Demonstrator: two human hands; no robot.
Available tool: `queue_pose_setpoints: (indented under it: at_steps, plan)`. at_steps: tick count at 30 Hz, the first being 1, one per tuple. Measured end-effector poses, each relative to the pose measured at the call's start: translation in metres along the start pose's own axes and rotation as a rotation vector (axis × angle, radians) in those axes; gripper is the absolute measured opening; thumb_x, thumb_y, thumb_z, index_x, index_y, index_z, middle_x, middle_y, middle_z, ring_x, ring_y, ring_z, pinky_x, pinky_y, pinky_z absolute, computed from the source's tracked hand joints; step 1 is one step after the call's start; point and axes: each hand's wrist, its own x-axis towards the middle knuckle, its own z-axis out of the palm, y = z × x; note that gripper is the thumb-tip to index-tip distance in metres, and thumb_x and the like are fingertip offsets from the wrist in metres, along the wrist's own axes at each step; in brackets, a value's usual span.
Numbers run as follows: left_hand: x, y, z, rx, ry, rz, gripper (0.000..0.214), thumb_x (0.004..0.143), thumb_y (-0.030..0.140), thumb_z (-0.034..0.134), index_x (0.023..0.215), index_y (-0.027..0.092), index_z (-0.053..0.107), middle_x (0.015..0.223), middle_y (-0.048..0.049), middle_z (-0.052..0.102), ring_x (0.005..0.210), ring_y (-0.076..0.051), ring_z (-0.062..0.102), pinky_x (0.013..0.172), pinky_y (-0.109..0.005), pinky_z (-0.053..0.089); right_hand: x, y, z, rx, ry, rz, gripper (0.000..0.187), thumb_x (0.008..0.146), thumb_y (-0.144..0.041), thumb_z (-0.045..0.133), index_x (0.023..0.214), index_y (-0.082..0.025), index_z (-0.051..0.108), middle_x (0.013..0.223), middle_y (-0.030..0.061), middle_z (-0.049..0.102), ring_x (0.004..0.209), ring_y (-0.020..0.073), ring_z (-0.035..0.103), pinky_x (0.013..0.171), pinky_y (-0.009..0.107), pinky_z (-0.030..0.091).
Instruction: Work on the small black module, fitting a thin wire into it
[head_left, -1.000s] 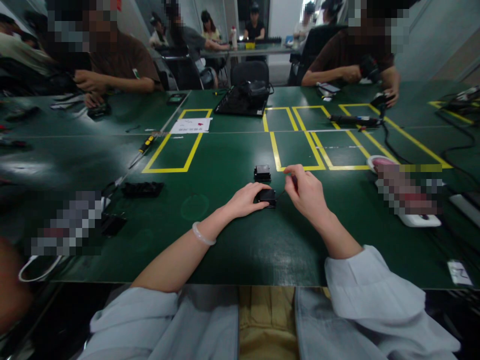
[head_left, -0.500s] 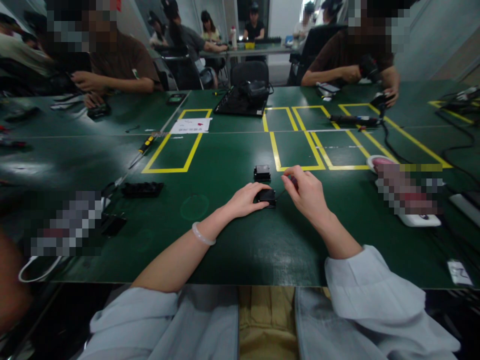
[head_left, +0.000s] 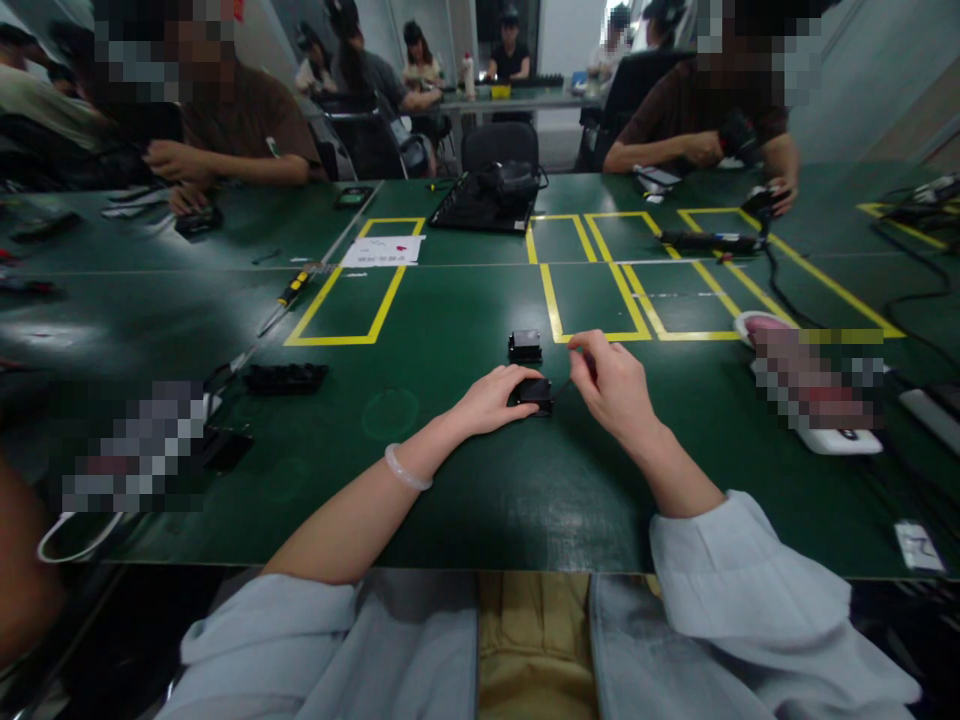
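Note:
My left hand (head_left: 495,397) is closed around a small black block-shaped part (head_left: 535,392), thumb on the near side and fingers on the far side, holding it against the table. My right hand (head_left: 609,378) pinches a thin screwdriver (head_left: 561,387). Its dark shaft points left toward the right side of the block; the fingers hide most of the handle. Whether the tip touches the block I cannot tell. Just beyond my left hand stands a second, similar black block (head_left: 525,345).
On the green table (head_left: 465,500) lie a black slotted part (head_left: 286,377), a yellow-black screwdriver (head_left: 294,288), a paper label (head_left: 382,250) and a black tray (head_left: 480,205). Yellow tape rectangles mark the far side. Blurred-out devices lie left and right. Two people work opposite.
The fingers of my right hand have shifted slightly around the screwdriver handle, which shows less now. My left hand and both black blocks stay in place.

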Motion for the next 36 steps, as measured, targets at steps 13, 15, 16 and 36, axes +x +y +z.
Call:
queue_pose_setpoints:
  at_steps: [13,15,16,36]
  plan:
    - [-0.0003,0.0009,-0.0010,-0.010,0.001,-0.003,0.041,0.087,0.038,0.061,0.124,0.023,0.052,0.118,-0.0063,0.061,0.106,-0.025,0.056,0.092,-0.039,0.044,-0.0011,0.0012,-0.0006,0.011,-0.028,0.036,0.025,0.096,-0.038,0.040,0.095,-0.020,0.056,0.068,0.0004,0.057,0.063,0.0158,0.050,0.064,0.027,0.036]
    - [-0.0003,0.0010,-0.0011,-0.011,-0.003,-0.006,0.041,0.087,0.038,0.060,0.124,0.023,0.053,0.119,-0.0066,0.060,0.107,-0.026,0.055,0.092,-0.039,0.044,-0.0010,0.0013,-0.0004,0.005,-0.026,0.031,0.023,0.096,-0.035,0.039,0.096,-0.020,0.056,0.068,0.0005,0.057,0.063,0.0158,0.050,0.064,0.027,0.036]
    - [-0.0002,0.0008,-0.0010,-0.011,-0.004,-0.008,0.041,0.087,0.037,0.060,0.124,0.023,0.053,0.119,-0.0066,0.060,0.107,-0.026,0.055,0.093,-0.039,0.044,-0.0009,0.0011,-0.0005,0.005,-0.024,0.028,0.022,0.096,-0.034,0.039,0.096,-0.020,0.056,0.068,0.0005,0.057,0.062,0.0157,0.050,0.064,0.027,0.036]
    - [0.0005,-0.0014,0.0007,0.001,0.003,-0.001,0.041,0.087,0.037,0.061,0.124,0.024,0.053,0.118,-0.0058,0.060,0.106,-0.025,0.056,0.092,-0.038,0.044,-0.0003,-0.0003,-0.0019,0.032,-0.030,0.023,0.025,0.095,-0.041,0.041,0.095,-0.021,0.057,0.066,-0.0003,0.055,0.061,0.0156,0.049,0.065,0.027,0.036]
